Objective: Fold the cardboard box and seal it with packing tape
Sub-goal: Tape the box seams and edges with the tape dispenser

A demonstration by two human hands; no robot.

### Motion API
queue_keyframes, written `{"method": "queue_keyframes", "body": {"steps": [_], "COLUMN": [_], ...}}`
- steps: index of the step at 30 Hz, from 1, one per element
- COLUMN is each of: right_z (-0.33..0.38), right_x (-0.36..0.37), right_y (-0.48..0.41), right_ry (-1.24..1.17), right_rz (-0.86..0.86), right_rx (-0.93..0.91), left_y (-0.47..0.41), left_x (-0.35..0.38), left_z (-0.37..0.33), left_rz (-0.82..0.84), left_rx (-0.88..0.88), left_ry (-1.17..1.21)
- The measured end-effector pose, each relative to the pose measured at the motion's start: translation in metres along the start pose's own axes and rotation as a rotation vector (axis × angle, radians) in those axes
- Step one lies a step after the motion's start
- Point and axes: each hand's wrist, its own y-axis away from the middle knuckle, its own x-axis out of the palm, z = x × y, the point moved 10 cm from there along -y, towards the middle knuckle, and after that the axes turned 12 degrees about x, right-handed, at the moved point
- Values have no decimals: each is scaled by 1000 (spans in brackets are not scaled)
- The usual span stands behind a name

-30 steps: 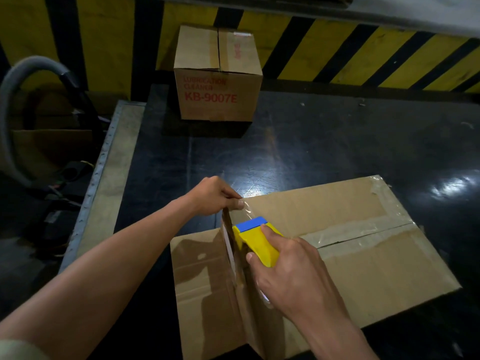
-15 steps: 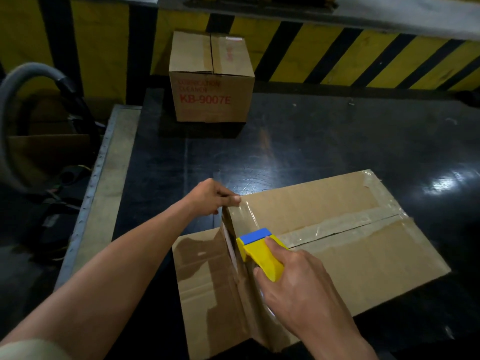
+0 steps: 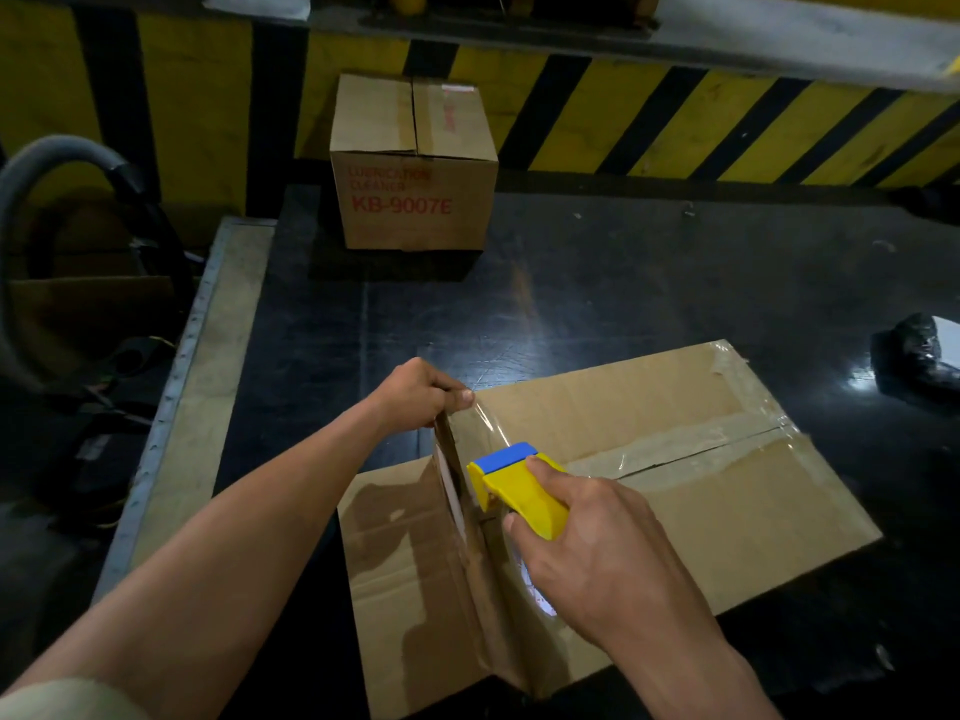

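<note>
**Tape drawn along the raised fold of the box**

The cardboard box lay partly folded on the dark worktop, close to the person. Its broad panel spread out flat, with old clear tape over the seam and the far corner. A narrower panel lay flat on the box's left side, and a fold stood up as a ridge between the two.

The left hand reached to the far end of that ridge. Its grip was closed there: fingers curled round the top of the cardboard, with the thumb pressed on the end of the tape. The clear strip ran from the thumb down the ridge to the tape dispenser, a yellow one with a blue front edge.

The right hand held the dispenser over the middle of the ridge. Its grip was wrapped tight round the yellow body, forefinger on top just behind the blue edge. Most of the roll was hidden under the palm.

Well beyond the box, at the back of the worktop, stood a second box, closed, with red print on its front. It stood against a yellow and black striped wall. Far off to the box's left a grey hose curved beside the worktop. To the box's right lay a black bundle, too dim to make out.
</note>
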Motion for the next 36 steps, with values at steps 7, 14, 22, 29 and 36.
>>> {"method": "queue_keyframes", "body": {"steps": [7,14,22,29,36], "right_z": [3,7,-15,-17,-10], "right_x": [-12,-13,30,34,23], "right_y": [-2,2,6,2,10], "right_ry": [-10,-11,113,159,87], "right_rz": [-24,-6,121,84,94], "right_rx": [-26,-49,32,30,-21], "left_y": [-2,3,6,19,28], "left_x": [1,0,1,6,4], "left_z": [-5,-1,-8,-24,-13], "left_rz": [-12,-37,-52,-100,-205], "left_rx": [12,11,51,139,85], "left_ry": [-87,-51,-118,-249,-136]}}
